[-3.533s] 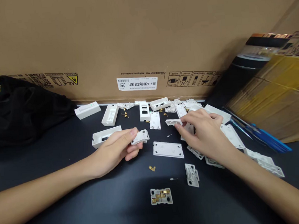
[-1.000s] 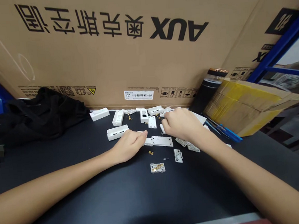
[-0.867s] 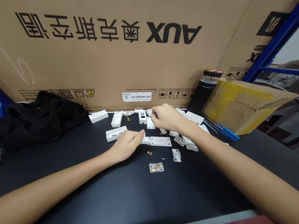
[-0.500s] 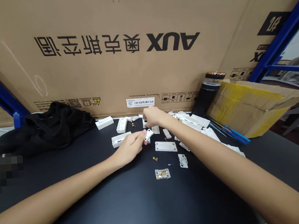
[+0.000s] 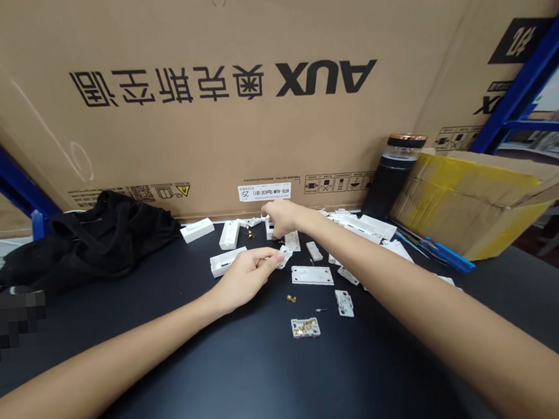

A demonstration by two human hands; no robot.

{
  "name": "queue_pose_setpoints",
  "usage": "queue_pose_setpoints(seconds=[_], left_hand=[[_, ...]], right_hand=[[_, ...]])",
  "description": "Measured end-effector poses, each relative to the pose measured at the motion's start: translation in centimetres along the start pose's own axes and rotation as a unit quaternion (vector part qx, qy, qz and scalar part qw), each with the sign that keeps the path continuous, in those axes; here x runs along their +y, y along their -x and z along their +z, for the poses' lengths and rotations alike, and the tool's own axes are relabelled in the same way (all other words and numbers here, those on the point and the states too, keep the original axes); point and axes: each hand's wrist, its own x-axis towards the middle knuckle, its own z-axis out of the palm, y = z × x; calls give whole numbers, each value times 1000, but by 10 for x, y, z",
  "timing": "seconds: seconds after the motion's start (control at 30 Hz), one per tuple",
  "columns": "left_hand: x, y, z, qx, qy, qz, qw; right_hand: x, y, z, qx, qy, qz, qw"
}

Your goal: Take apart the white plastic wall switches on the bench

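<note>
- Crumpled black fabric (image 5: pixel 102 233): well to the left of the flat white rectangular plastic plate (image 5: pixel 312 275) that lies before you.
- Long white plastic case (image 5: pixel 196 231): left of the plate, farther from you.
- Hollow white oblong plastic housing (image 5: pixel 223 262): left of the plate, partly behind your left hand.
- White plastic housing with a rectangular body (image 5: pixel 228 236): left of the plate, in the rear row.
- Your left hand (image 5: pixel 248 276): pinching a small white plastic piece with holes (image 5: pixel 286 256) between thumb and fingers, near the plate's far left corner.
- Loose gold-coloured metal clips (image 5: pixel 250 234): beyond the plate, to its left.
- Your right hand (image 5: pixel 281 218): fingers bent down at a boxy white plastic housing (image 5: pixel 268 231), beyond the plate; you cannot tell from here whether they grip it.
- Single gold-coloured metal clip (image 5: pixel 291 298): on your side of the plate, by its left end.
- White plastic base holding gold-coloured metal strips (image 5: pixel 305 327): nearer you than the plate.
- Small white plastic block (image 5: pixel 314 251): just beyond the plate.
- Moulded white plastic base with holes (image 5: pixel 344 303): right of the plate, nearer you.
- Black cylindrical bottle (image 5: pixel 387 178): beyond the plate, to its right.
- Blue-handled tool (image 5: pixel 450 255): well right of the plate.
</note>
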Motion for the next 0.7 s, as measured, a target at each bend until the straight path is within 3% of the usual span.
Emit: queue_pose_setpoints(seconds=[0.2, 0.4, 0.53, 0.7], left_hand=[[0, -1, 0, 12, 66, -11, 998], [0, -1, 0, 18, 140, -25, 990], [-2, -2, -1, -4, 179, -25, 984], [-1, -1, -1, 15, 247, -31, 968]], right_hand=[[7, 4, -8, 56, -31, -42, 997], [29, 42, -25, 129, -112, -91, 981], [44, 85, -26, 93, -358, -105, 923], [48, 138, -8, 76, -571, -75, 814]])
